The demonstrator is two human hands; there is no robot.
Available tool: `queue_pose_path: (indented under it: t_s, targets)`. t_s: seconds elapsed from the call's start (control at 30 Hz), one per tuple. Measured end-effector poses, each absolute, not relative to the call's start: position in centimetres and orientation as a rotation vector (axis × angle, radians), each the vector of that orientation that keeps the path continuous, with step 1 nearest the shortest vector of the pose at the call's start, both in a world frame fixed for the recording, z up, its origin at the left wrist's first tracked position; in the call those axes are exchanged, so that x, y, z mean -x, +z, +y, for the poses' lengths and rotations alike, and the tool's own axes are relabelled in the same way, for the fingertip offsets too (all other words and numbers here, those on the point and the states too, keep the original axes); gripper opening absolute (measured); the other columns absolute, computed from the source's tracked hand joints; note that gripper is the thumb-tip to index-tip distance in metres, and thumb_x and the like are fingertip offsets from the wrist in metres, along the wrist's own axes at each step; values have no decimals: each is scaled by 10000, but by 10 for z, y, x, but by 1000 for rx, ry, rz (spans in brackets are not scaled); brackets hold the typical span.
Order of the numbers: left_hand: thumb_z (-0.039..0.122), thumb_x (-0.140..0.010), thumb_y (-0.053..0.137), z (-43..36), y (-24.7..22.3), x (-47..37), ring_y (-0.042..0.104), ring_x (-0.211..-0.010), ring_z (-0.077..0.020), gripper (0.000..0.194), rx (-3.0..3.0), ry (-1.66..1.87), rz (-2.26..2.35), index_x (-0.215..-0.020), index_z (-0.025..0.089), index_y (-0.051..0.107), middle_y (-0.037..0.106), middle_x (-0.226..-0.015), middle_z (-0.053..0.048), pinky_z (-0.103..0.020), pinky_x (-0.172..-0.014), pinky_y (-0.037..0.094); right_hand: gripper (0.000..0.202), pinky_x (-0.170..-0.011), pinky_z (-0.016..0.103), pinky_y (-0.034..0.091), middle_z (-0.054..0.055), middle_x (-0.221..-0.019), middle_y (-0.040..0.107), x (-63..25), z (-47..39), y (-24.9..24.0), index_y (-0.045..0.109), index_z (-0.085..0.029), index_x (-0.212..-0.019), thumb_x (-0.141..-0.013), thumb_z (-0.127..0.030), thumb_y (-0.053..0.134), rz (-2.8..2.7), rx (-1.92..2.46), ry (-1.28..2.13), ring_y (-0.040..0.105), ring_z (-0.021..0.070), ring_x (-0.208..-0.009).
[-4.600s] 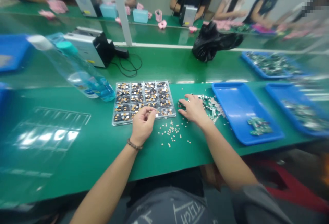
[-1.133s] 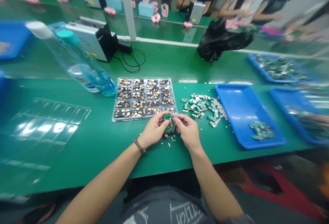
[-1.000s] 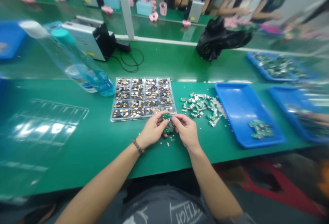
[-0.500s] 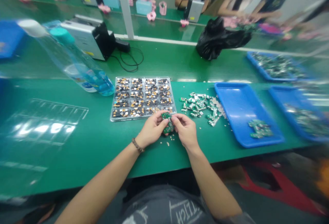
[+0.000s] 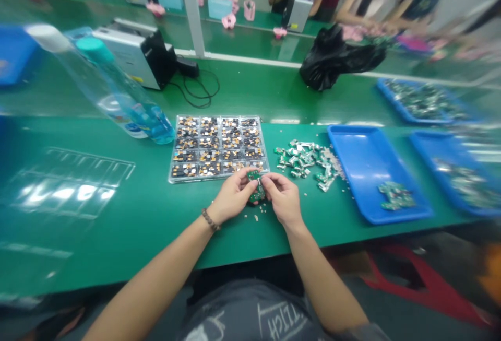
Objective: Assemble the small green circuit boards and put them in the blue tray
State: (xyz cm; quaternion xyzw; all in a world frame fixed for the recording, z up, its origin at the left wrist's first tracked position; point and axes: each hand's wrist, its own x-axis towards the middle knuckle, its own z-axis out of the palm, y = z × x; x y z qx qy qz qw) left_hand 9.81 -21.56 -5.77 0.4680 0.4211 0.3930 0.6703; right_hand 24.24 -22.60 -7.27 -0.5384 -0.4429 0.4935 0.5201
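My left hand [image 5: 231,196] is closed around a small green circuit board [image 5: 257,193], its thumb lying across the face. At the board's right edge, my right hand [image 5: 283,196] has thumb and forefinger pinched together; whether a tiny part sits between them is hidden. Just beyond my hands lies a clear compartment tray [image 5: 170,178], its cells filled with small black, orange and white parts. Tiny beige bits [image 5: 256,218] are scattered on the green table below the board. A loose heap of green boards [image 5: 299,158] lies to the right of the tray.
Right of the heap stands a blue tray [image 5: 362,174] with a few boards; more blue trays [image 5: 422,148] hold boards farther right. Bottles [image 5: 152,127] lean at left, near an empty clear tray [image 5: 97,166]. A black bag [image 5: 324,64] sits behind. Co-workers sit across.
Both my hands stay at the same spot, and the board has tilted slightly between them. Across the table, a co-worker's hand has risen above a grey box.
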Motion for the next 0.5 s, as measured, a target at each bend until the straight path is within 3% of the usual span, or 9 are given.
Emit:
queue_pose_path:
  t_s: [0.33,0.5]
  targets:
    - [409,-821,642,-218,-54,-100,603,-772,-159,379,-1072,889,988,-1085,171,511,594,-938,-58,-219,-511,548,261,-530,231,428,16,-772,664,-244,-226,-74,707,-193,-875,-776,-434,692,-1098,1303,1195,555,131,-627]
    - [400,-877,560,-220,-54,-100,546,-594,-94,278,-1192,869,1037,-1040,184,493,553,-846,-6,-209,-501,502,249,-543,232,431,17,-791,675,-243,-227,-72,710,-191,-862,-774,-424,698,-1088,1292,1222,560,130,-635]
